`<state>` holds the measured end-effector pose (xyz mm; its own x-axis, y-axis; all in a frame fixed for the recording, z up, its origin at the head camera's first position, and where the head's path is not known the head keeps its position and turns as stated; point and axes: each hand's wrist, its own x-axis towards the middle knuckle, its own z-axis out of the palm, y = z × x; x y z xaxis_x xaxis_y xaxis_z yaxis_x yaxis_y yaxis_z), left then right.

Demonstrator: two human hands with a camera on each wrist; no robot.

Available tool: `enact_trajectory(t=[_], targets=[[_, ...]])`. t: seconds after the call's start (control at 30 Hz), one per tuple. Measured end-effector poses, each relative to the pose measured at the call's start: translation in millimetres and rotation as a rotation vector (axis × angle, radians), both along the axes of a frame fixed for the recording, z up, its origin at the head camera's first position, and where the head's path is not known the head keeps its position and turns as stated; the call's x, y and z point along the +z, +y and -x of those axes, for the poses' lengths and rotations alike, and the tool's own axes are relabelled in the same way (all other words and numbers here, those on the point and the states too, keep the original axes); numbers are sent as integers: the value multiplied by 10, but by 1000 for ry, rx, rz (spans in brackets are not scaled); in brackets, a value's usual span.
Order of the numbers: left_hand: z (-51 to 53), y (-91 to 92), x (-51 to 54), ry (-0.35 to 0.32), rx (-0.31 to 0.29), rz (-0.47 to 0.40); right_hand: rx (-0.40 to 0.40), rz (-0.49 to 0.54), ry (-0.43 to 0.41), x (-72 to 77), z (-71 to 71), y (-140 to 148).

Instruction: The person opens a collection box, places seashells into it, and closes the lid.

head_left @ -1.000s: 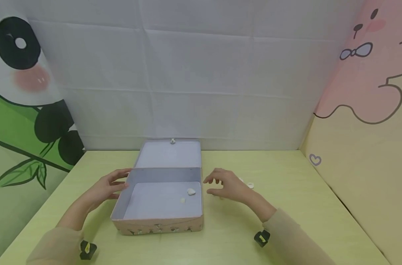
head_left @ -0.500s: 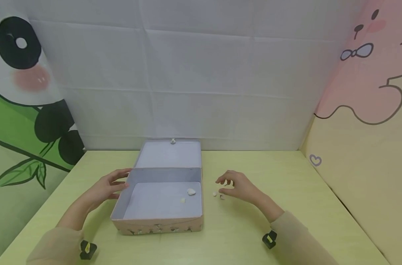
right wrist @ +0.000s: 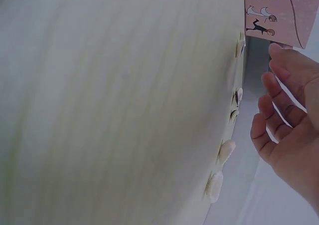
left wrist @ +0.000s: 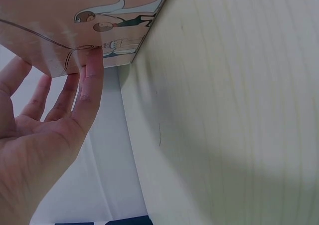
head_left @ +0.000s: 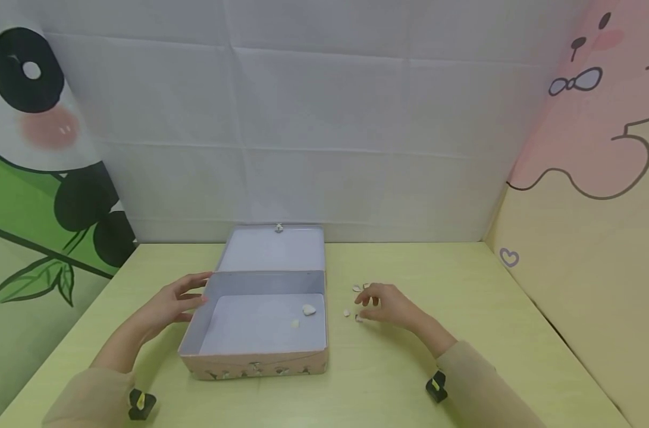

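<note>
A pink, picture-printed hinged box (head_left: 230, 364) stands on the table, its lid (head_left: 273, 248) raised at the back. Two small pale pieces lie inside: a larger white one (head_left: 309, 310) and a fainter one (head_left: 295, 323). My left hand (head_left: 170, 304) rests its outstretched fingers against the box's left side, as the left wrist view confirms. Right of the box, my right hand (head_left: 389, 305) hovers low with loosely bent fingers and nothing visible in them. Around its fingertips lie several small whitish, shell-like pieces (head_left: 347, 312). The right wrist view has more such pieces (right wrist: 227, 150) along the tabletop.
The pale yellow wooden table (head_left: 436, 380) extends on both sides of the box. A white cloth (head_left: 313, 131) hangs behind it. Printed panels flank the table, with a pink cartoon animal (head_left: 605, 137) on the right. Each wrist carries a small black device (head_left: 436, 386).
My right hand has moved right, away from the box, then lowered slightly toward the pieces, uncovering some beside the box. My left hand and the box have stayed put.
</note>
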<state>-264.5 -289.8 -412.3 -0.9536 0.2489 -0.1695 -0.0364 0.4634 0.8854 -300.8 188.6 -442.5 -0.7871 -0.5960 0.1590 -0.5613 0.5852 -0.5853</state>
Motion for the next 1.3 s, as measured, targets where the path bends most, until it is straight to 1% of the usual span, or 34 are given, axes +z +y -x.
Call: enact_trajectory(t=[0.13, 0.23, 0.4, 0.63, 0.83, 1.03, 1.3], targets=[[-4, 0, 7, -3, 0, -4, -2, -25, -85, -55, 29, 2], [-7, 2, 19, -7, 0, 3, 10, -49, -112, -97, 53, 2], [-9, 6, 34, -15, 1, 9, 48, -76, -104, -141, 91, 6], [-3, 2, 41, -22, -4, 7, 92, -106, -96, -144, 113, 3], [-7, -11, 34, -25, -7, 1, 99, -116, -109, -143, 122, -8], [-9, -10, 30, -21, -5, 2, 108, -100, -124, -125, 107, -12], [-6, 6, 41, -24, -1, 1, 106, -96, -123, -86, 91, -16]])
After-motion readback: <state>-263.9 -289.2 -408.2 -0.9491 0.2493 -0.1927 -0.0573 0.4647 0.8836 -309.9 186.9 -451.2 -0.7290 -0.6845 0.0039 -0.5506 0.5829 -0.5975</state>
